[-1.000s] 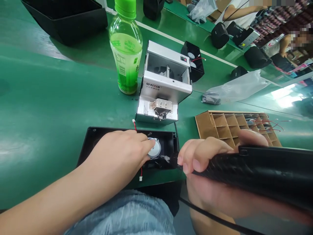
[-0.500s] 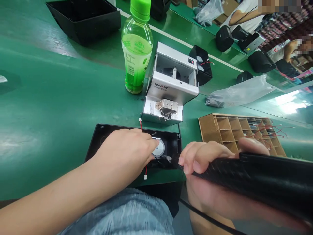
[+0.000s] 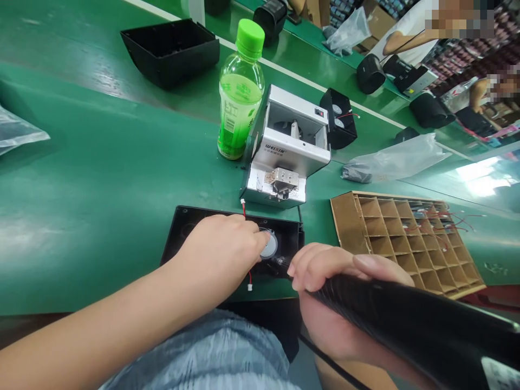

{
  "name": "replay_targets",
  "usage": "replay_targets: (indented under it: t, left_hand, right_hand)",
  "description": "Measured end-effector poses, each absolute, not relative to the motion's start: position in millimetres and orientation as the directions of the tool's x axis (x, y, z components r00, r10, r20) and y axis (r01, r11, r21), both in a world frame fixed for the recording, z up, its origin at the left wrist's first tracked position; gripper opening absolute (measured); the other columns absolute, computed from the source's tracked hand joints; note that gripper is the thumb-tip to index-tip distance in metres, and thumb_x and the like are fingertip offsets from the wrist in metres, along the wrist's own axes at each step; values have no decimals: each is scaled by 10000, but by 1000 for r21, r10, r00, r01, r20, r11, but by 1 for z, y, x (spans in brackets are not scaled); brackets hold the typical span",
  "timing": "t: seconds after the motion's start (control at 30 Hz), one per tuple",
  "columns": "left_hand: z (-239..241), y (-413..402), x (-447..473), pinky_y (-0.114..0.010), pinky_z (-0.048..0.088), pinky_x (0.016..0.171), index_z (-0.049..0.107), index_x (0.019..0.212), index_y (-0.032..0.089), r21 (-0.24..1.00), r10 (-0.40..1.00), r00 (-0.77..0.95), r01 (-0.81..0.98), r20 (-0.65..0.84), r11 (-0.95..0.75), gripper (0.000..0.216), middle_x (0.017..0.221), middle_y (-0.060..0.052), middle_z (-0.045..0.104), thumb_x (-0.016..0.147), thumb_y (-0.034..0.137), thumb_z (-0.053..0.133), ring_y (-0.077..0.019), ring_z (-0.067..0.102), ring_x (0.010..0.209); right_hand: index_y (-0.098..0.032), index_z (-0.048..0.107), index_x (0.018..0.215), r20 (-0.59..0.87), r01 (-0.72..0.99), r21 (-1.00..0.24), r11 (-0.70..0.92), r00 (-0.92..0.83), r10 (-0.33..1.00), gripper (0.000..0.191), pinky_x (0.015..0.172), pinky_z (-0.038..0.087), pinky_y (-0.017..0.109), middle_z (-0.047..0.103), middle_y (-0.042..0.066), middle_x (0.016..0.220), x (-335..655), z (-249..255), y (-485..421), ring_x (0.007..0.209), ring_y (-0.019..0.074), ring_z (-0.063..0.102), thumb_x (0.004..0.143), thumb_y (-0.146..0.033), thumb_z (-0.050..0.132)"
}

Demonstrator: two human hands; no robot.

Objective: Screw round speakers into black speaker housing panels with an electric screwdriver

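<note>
An open black plastic housing point(image 3: 181, 230) lies on the green table at its near edge. My left hand point(image 3: 221, 249) rests inside it, fingers curled around a round silver speaker driver point(image 3: 268, 245) with a red wire point(image 3: 249, 279). My right hand point(image 3: 329, 271) is wrapped round a black electric screwdriver point(image 3: 406, 319). The screwdriver's tip points into the housing just right of the driver.
A silver screw feeder box point(image 3: 288, 149) stands behind the housing, a green bottle point(image 3: 239, 97) to its left. A cardboard divider tray point(image 3: 406, 235) with wired parts is at the right. Black housings point(image 3: 170, 49), plastic bags point(image 3: 400, 157) and other people sit farther back.
My view has shifted, so everything sits lower and farther right in frame. The screwdriver has tilted more steeply, its tip closer to the speaker driver. My left hand stays on the driver.
</note>
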State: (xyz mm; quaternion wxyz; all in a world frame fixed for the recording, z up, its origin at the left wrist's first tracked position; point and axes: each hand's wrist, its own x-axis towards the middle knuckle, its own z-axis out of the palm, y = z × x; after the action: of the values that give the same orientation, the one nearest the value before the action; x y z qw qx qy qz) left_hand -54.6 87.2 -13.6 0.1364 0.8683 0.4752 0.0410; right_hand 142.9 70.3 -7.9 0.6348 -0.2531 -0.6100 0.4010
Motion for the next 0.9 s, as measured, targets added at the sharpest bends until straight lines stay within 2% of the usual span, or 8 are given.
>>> replay_targets:
  t: [0.1, 0.2, 0.33, 0.47, 0.53, 0.6, 0.7, 0.9]
  left_hand:
    - [-13, 87, -55, -397, 508, 696, 794, 1265, 253, 289, 840, 541, 812, -49, -506, 298, 1040, -33, 832, 972, 202, 774, -281, 775, 931]
    - [-10, 84, -56, -419, 545, 738, 791, 1256, 244, 311, 839, 541, 808, -54, -501, 286, 1023, -46, 814, 971, 214, 788, -301, 769, 940]
    - [-8, 73, -63, -478, 585, 808, 802, 1200, 205, 329, 844, 536, 795, 8, -509, 206, 1033, -87, 802, 1030, 293, 727, -323, 746, 952]
    - [-15, 58, -72, -492, 589, 796, 802, 1190, 191, 342, 822, 548, 751, 152, -564, 270, 1154, -118, 813, 1055, 396, 692, -330, 725, 982]
    - [-21, 54, -76, -471, 577, 760, 805, 1173, 179, 332, 803, 561, 733, 198, -594, 297, 1190, -122, 814, 1028, 427, 733, -320, 718, 969]
    - [-27, 50, -77, -455, 563, 756, 809, 1158, 165, 303, 784, 570, 723, 245, -621, 323, 1188, -114, 820, 1019, 450, 747, -300, 709, 955]
    - [-37, 44, -77, -442, 544, 852, 804, 1181, 171, 263, 770, 554, 728, 318, -633, 342, 1178, -78, 831, 1064, 469, 684, -275, 694, 998]
    - [-49, 31, -70, -417, 451, 796, 732, 1340, 163, 131, 721, 611, 726, 328, -675, 315, 1416, -83, 765, 1099, 306, 588, -233, 637, 927]
  right_hand:
    - [-294, 732, 1330, 594, -182, -790, 586, 9, 804, 562, 573, 600, 434, 738, 10, 733, 136, -17, 69, 563, 211, 666, 1053, -671, 421]
    - [-287, 732, 1314, 568, -176, -792, 584, 136, 812, 700, 520, 568, 383, 714, -14, 701, 132, -13, 71, 513, 188, 627, 979, -833, 450]
    - [-338, 699, 1316, 408, -229, -868, 441, 177, 896, 637, 519, 539, 389, 694, -45, 639, 135, 30, 88, 464, 202, 573, 924, -829, 591]
    - [-348, 707, 1175, 523, -158, -809, 566, 245, 816, 521, 499, 529, 385, 657, -60, 621, 125, 73, 130, 448, 198, 542, 937, -798, 598]
    - [-308, 714, 1097, 635, -157, -713, 684, 269, 724, 514, 428, 469, 342, 639, -51, 605, 112, 74, 157, 422, 182, 542, 980, -776, 536]
    - [-269, 709, 1045, 704, -188, -656, 731, 196, 683, 544, 364, 403, 316, 607, -48, 563, 98, 65, 178, 368, 169, 517, 978, -777, 525]
    - [-250, 697, 1066, 670, -224, -714, 664, 60, 740, 576, 355, 414, 320, 626, -39, 571, 85, 49, 193, 365, 173, 523, 943, -798, 567]
    - [-237, 701, 1209, 623, -171, -753, 635, 124, 772, 688, 351, 416, 274, 594, -68, 550, 86, 47, 191, 342, 137, 487, 956, -840, 490]
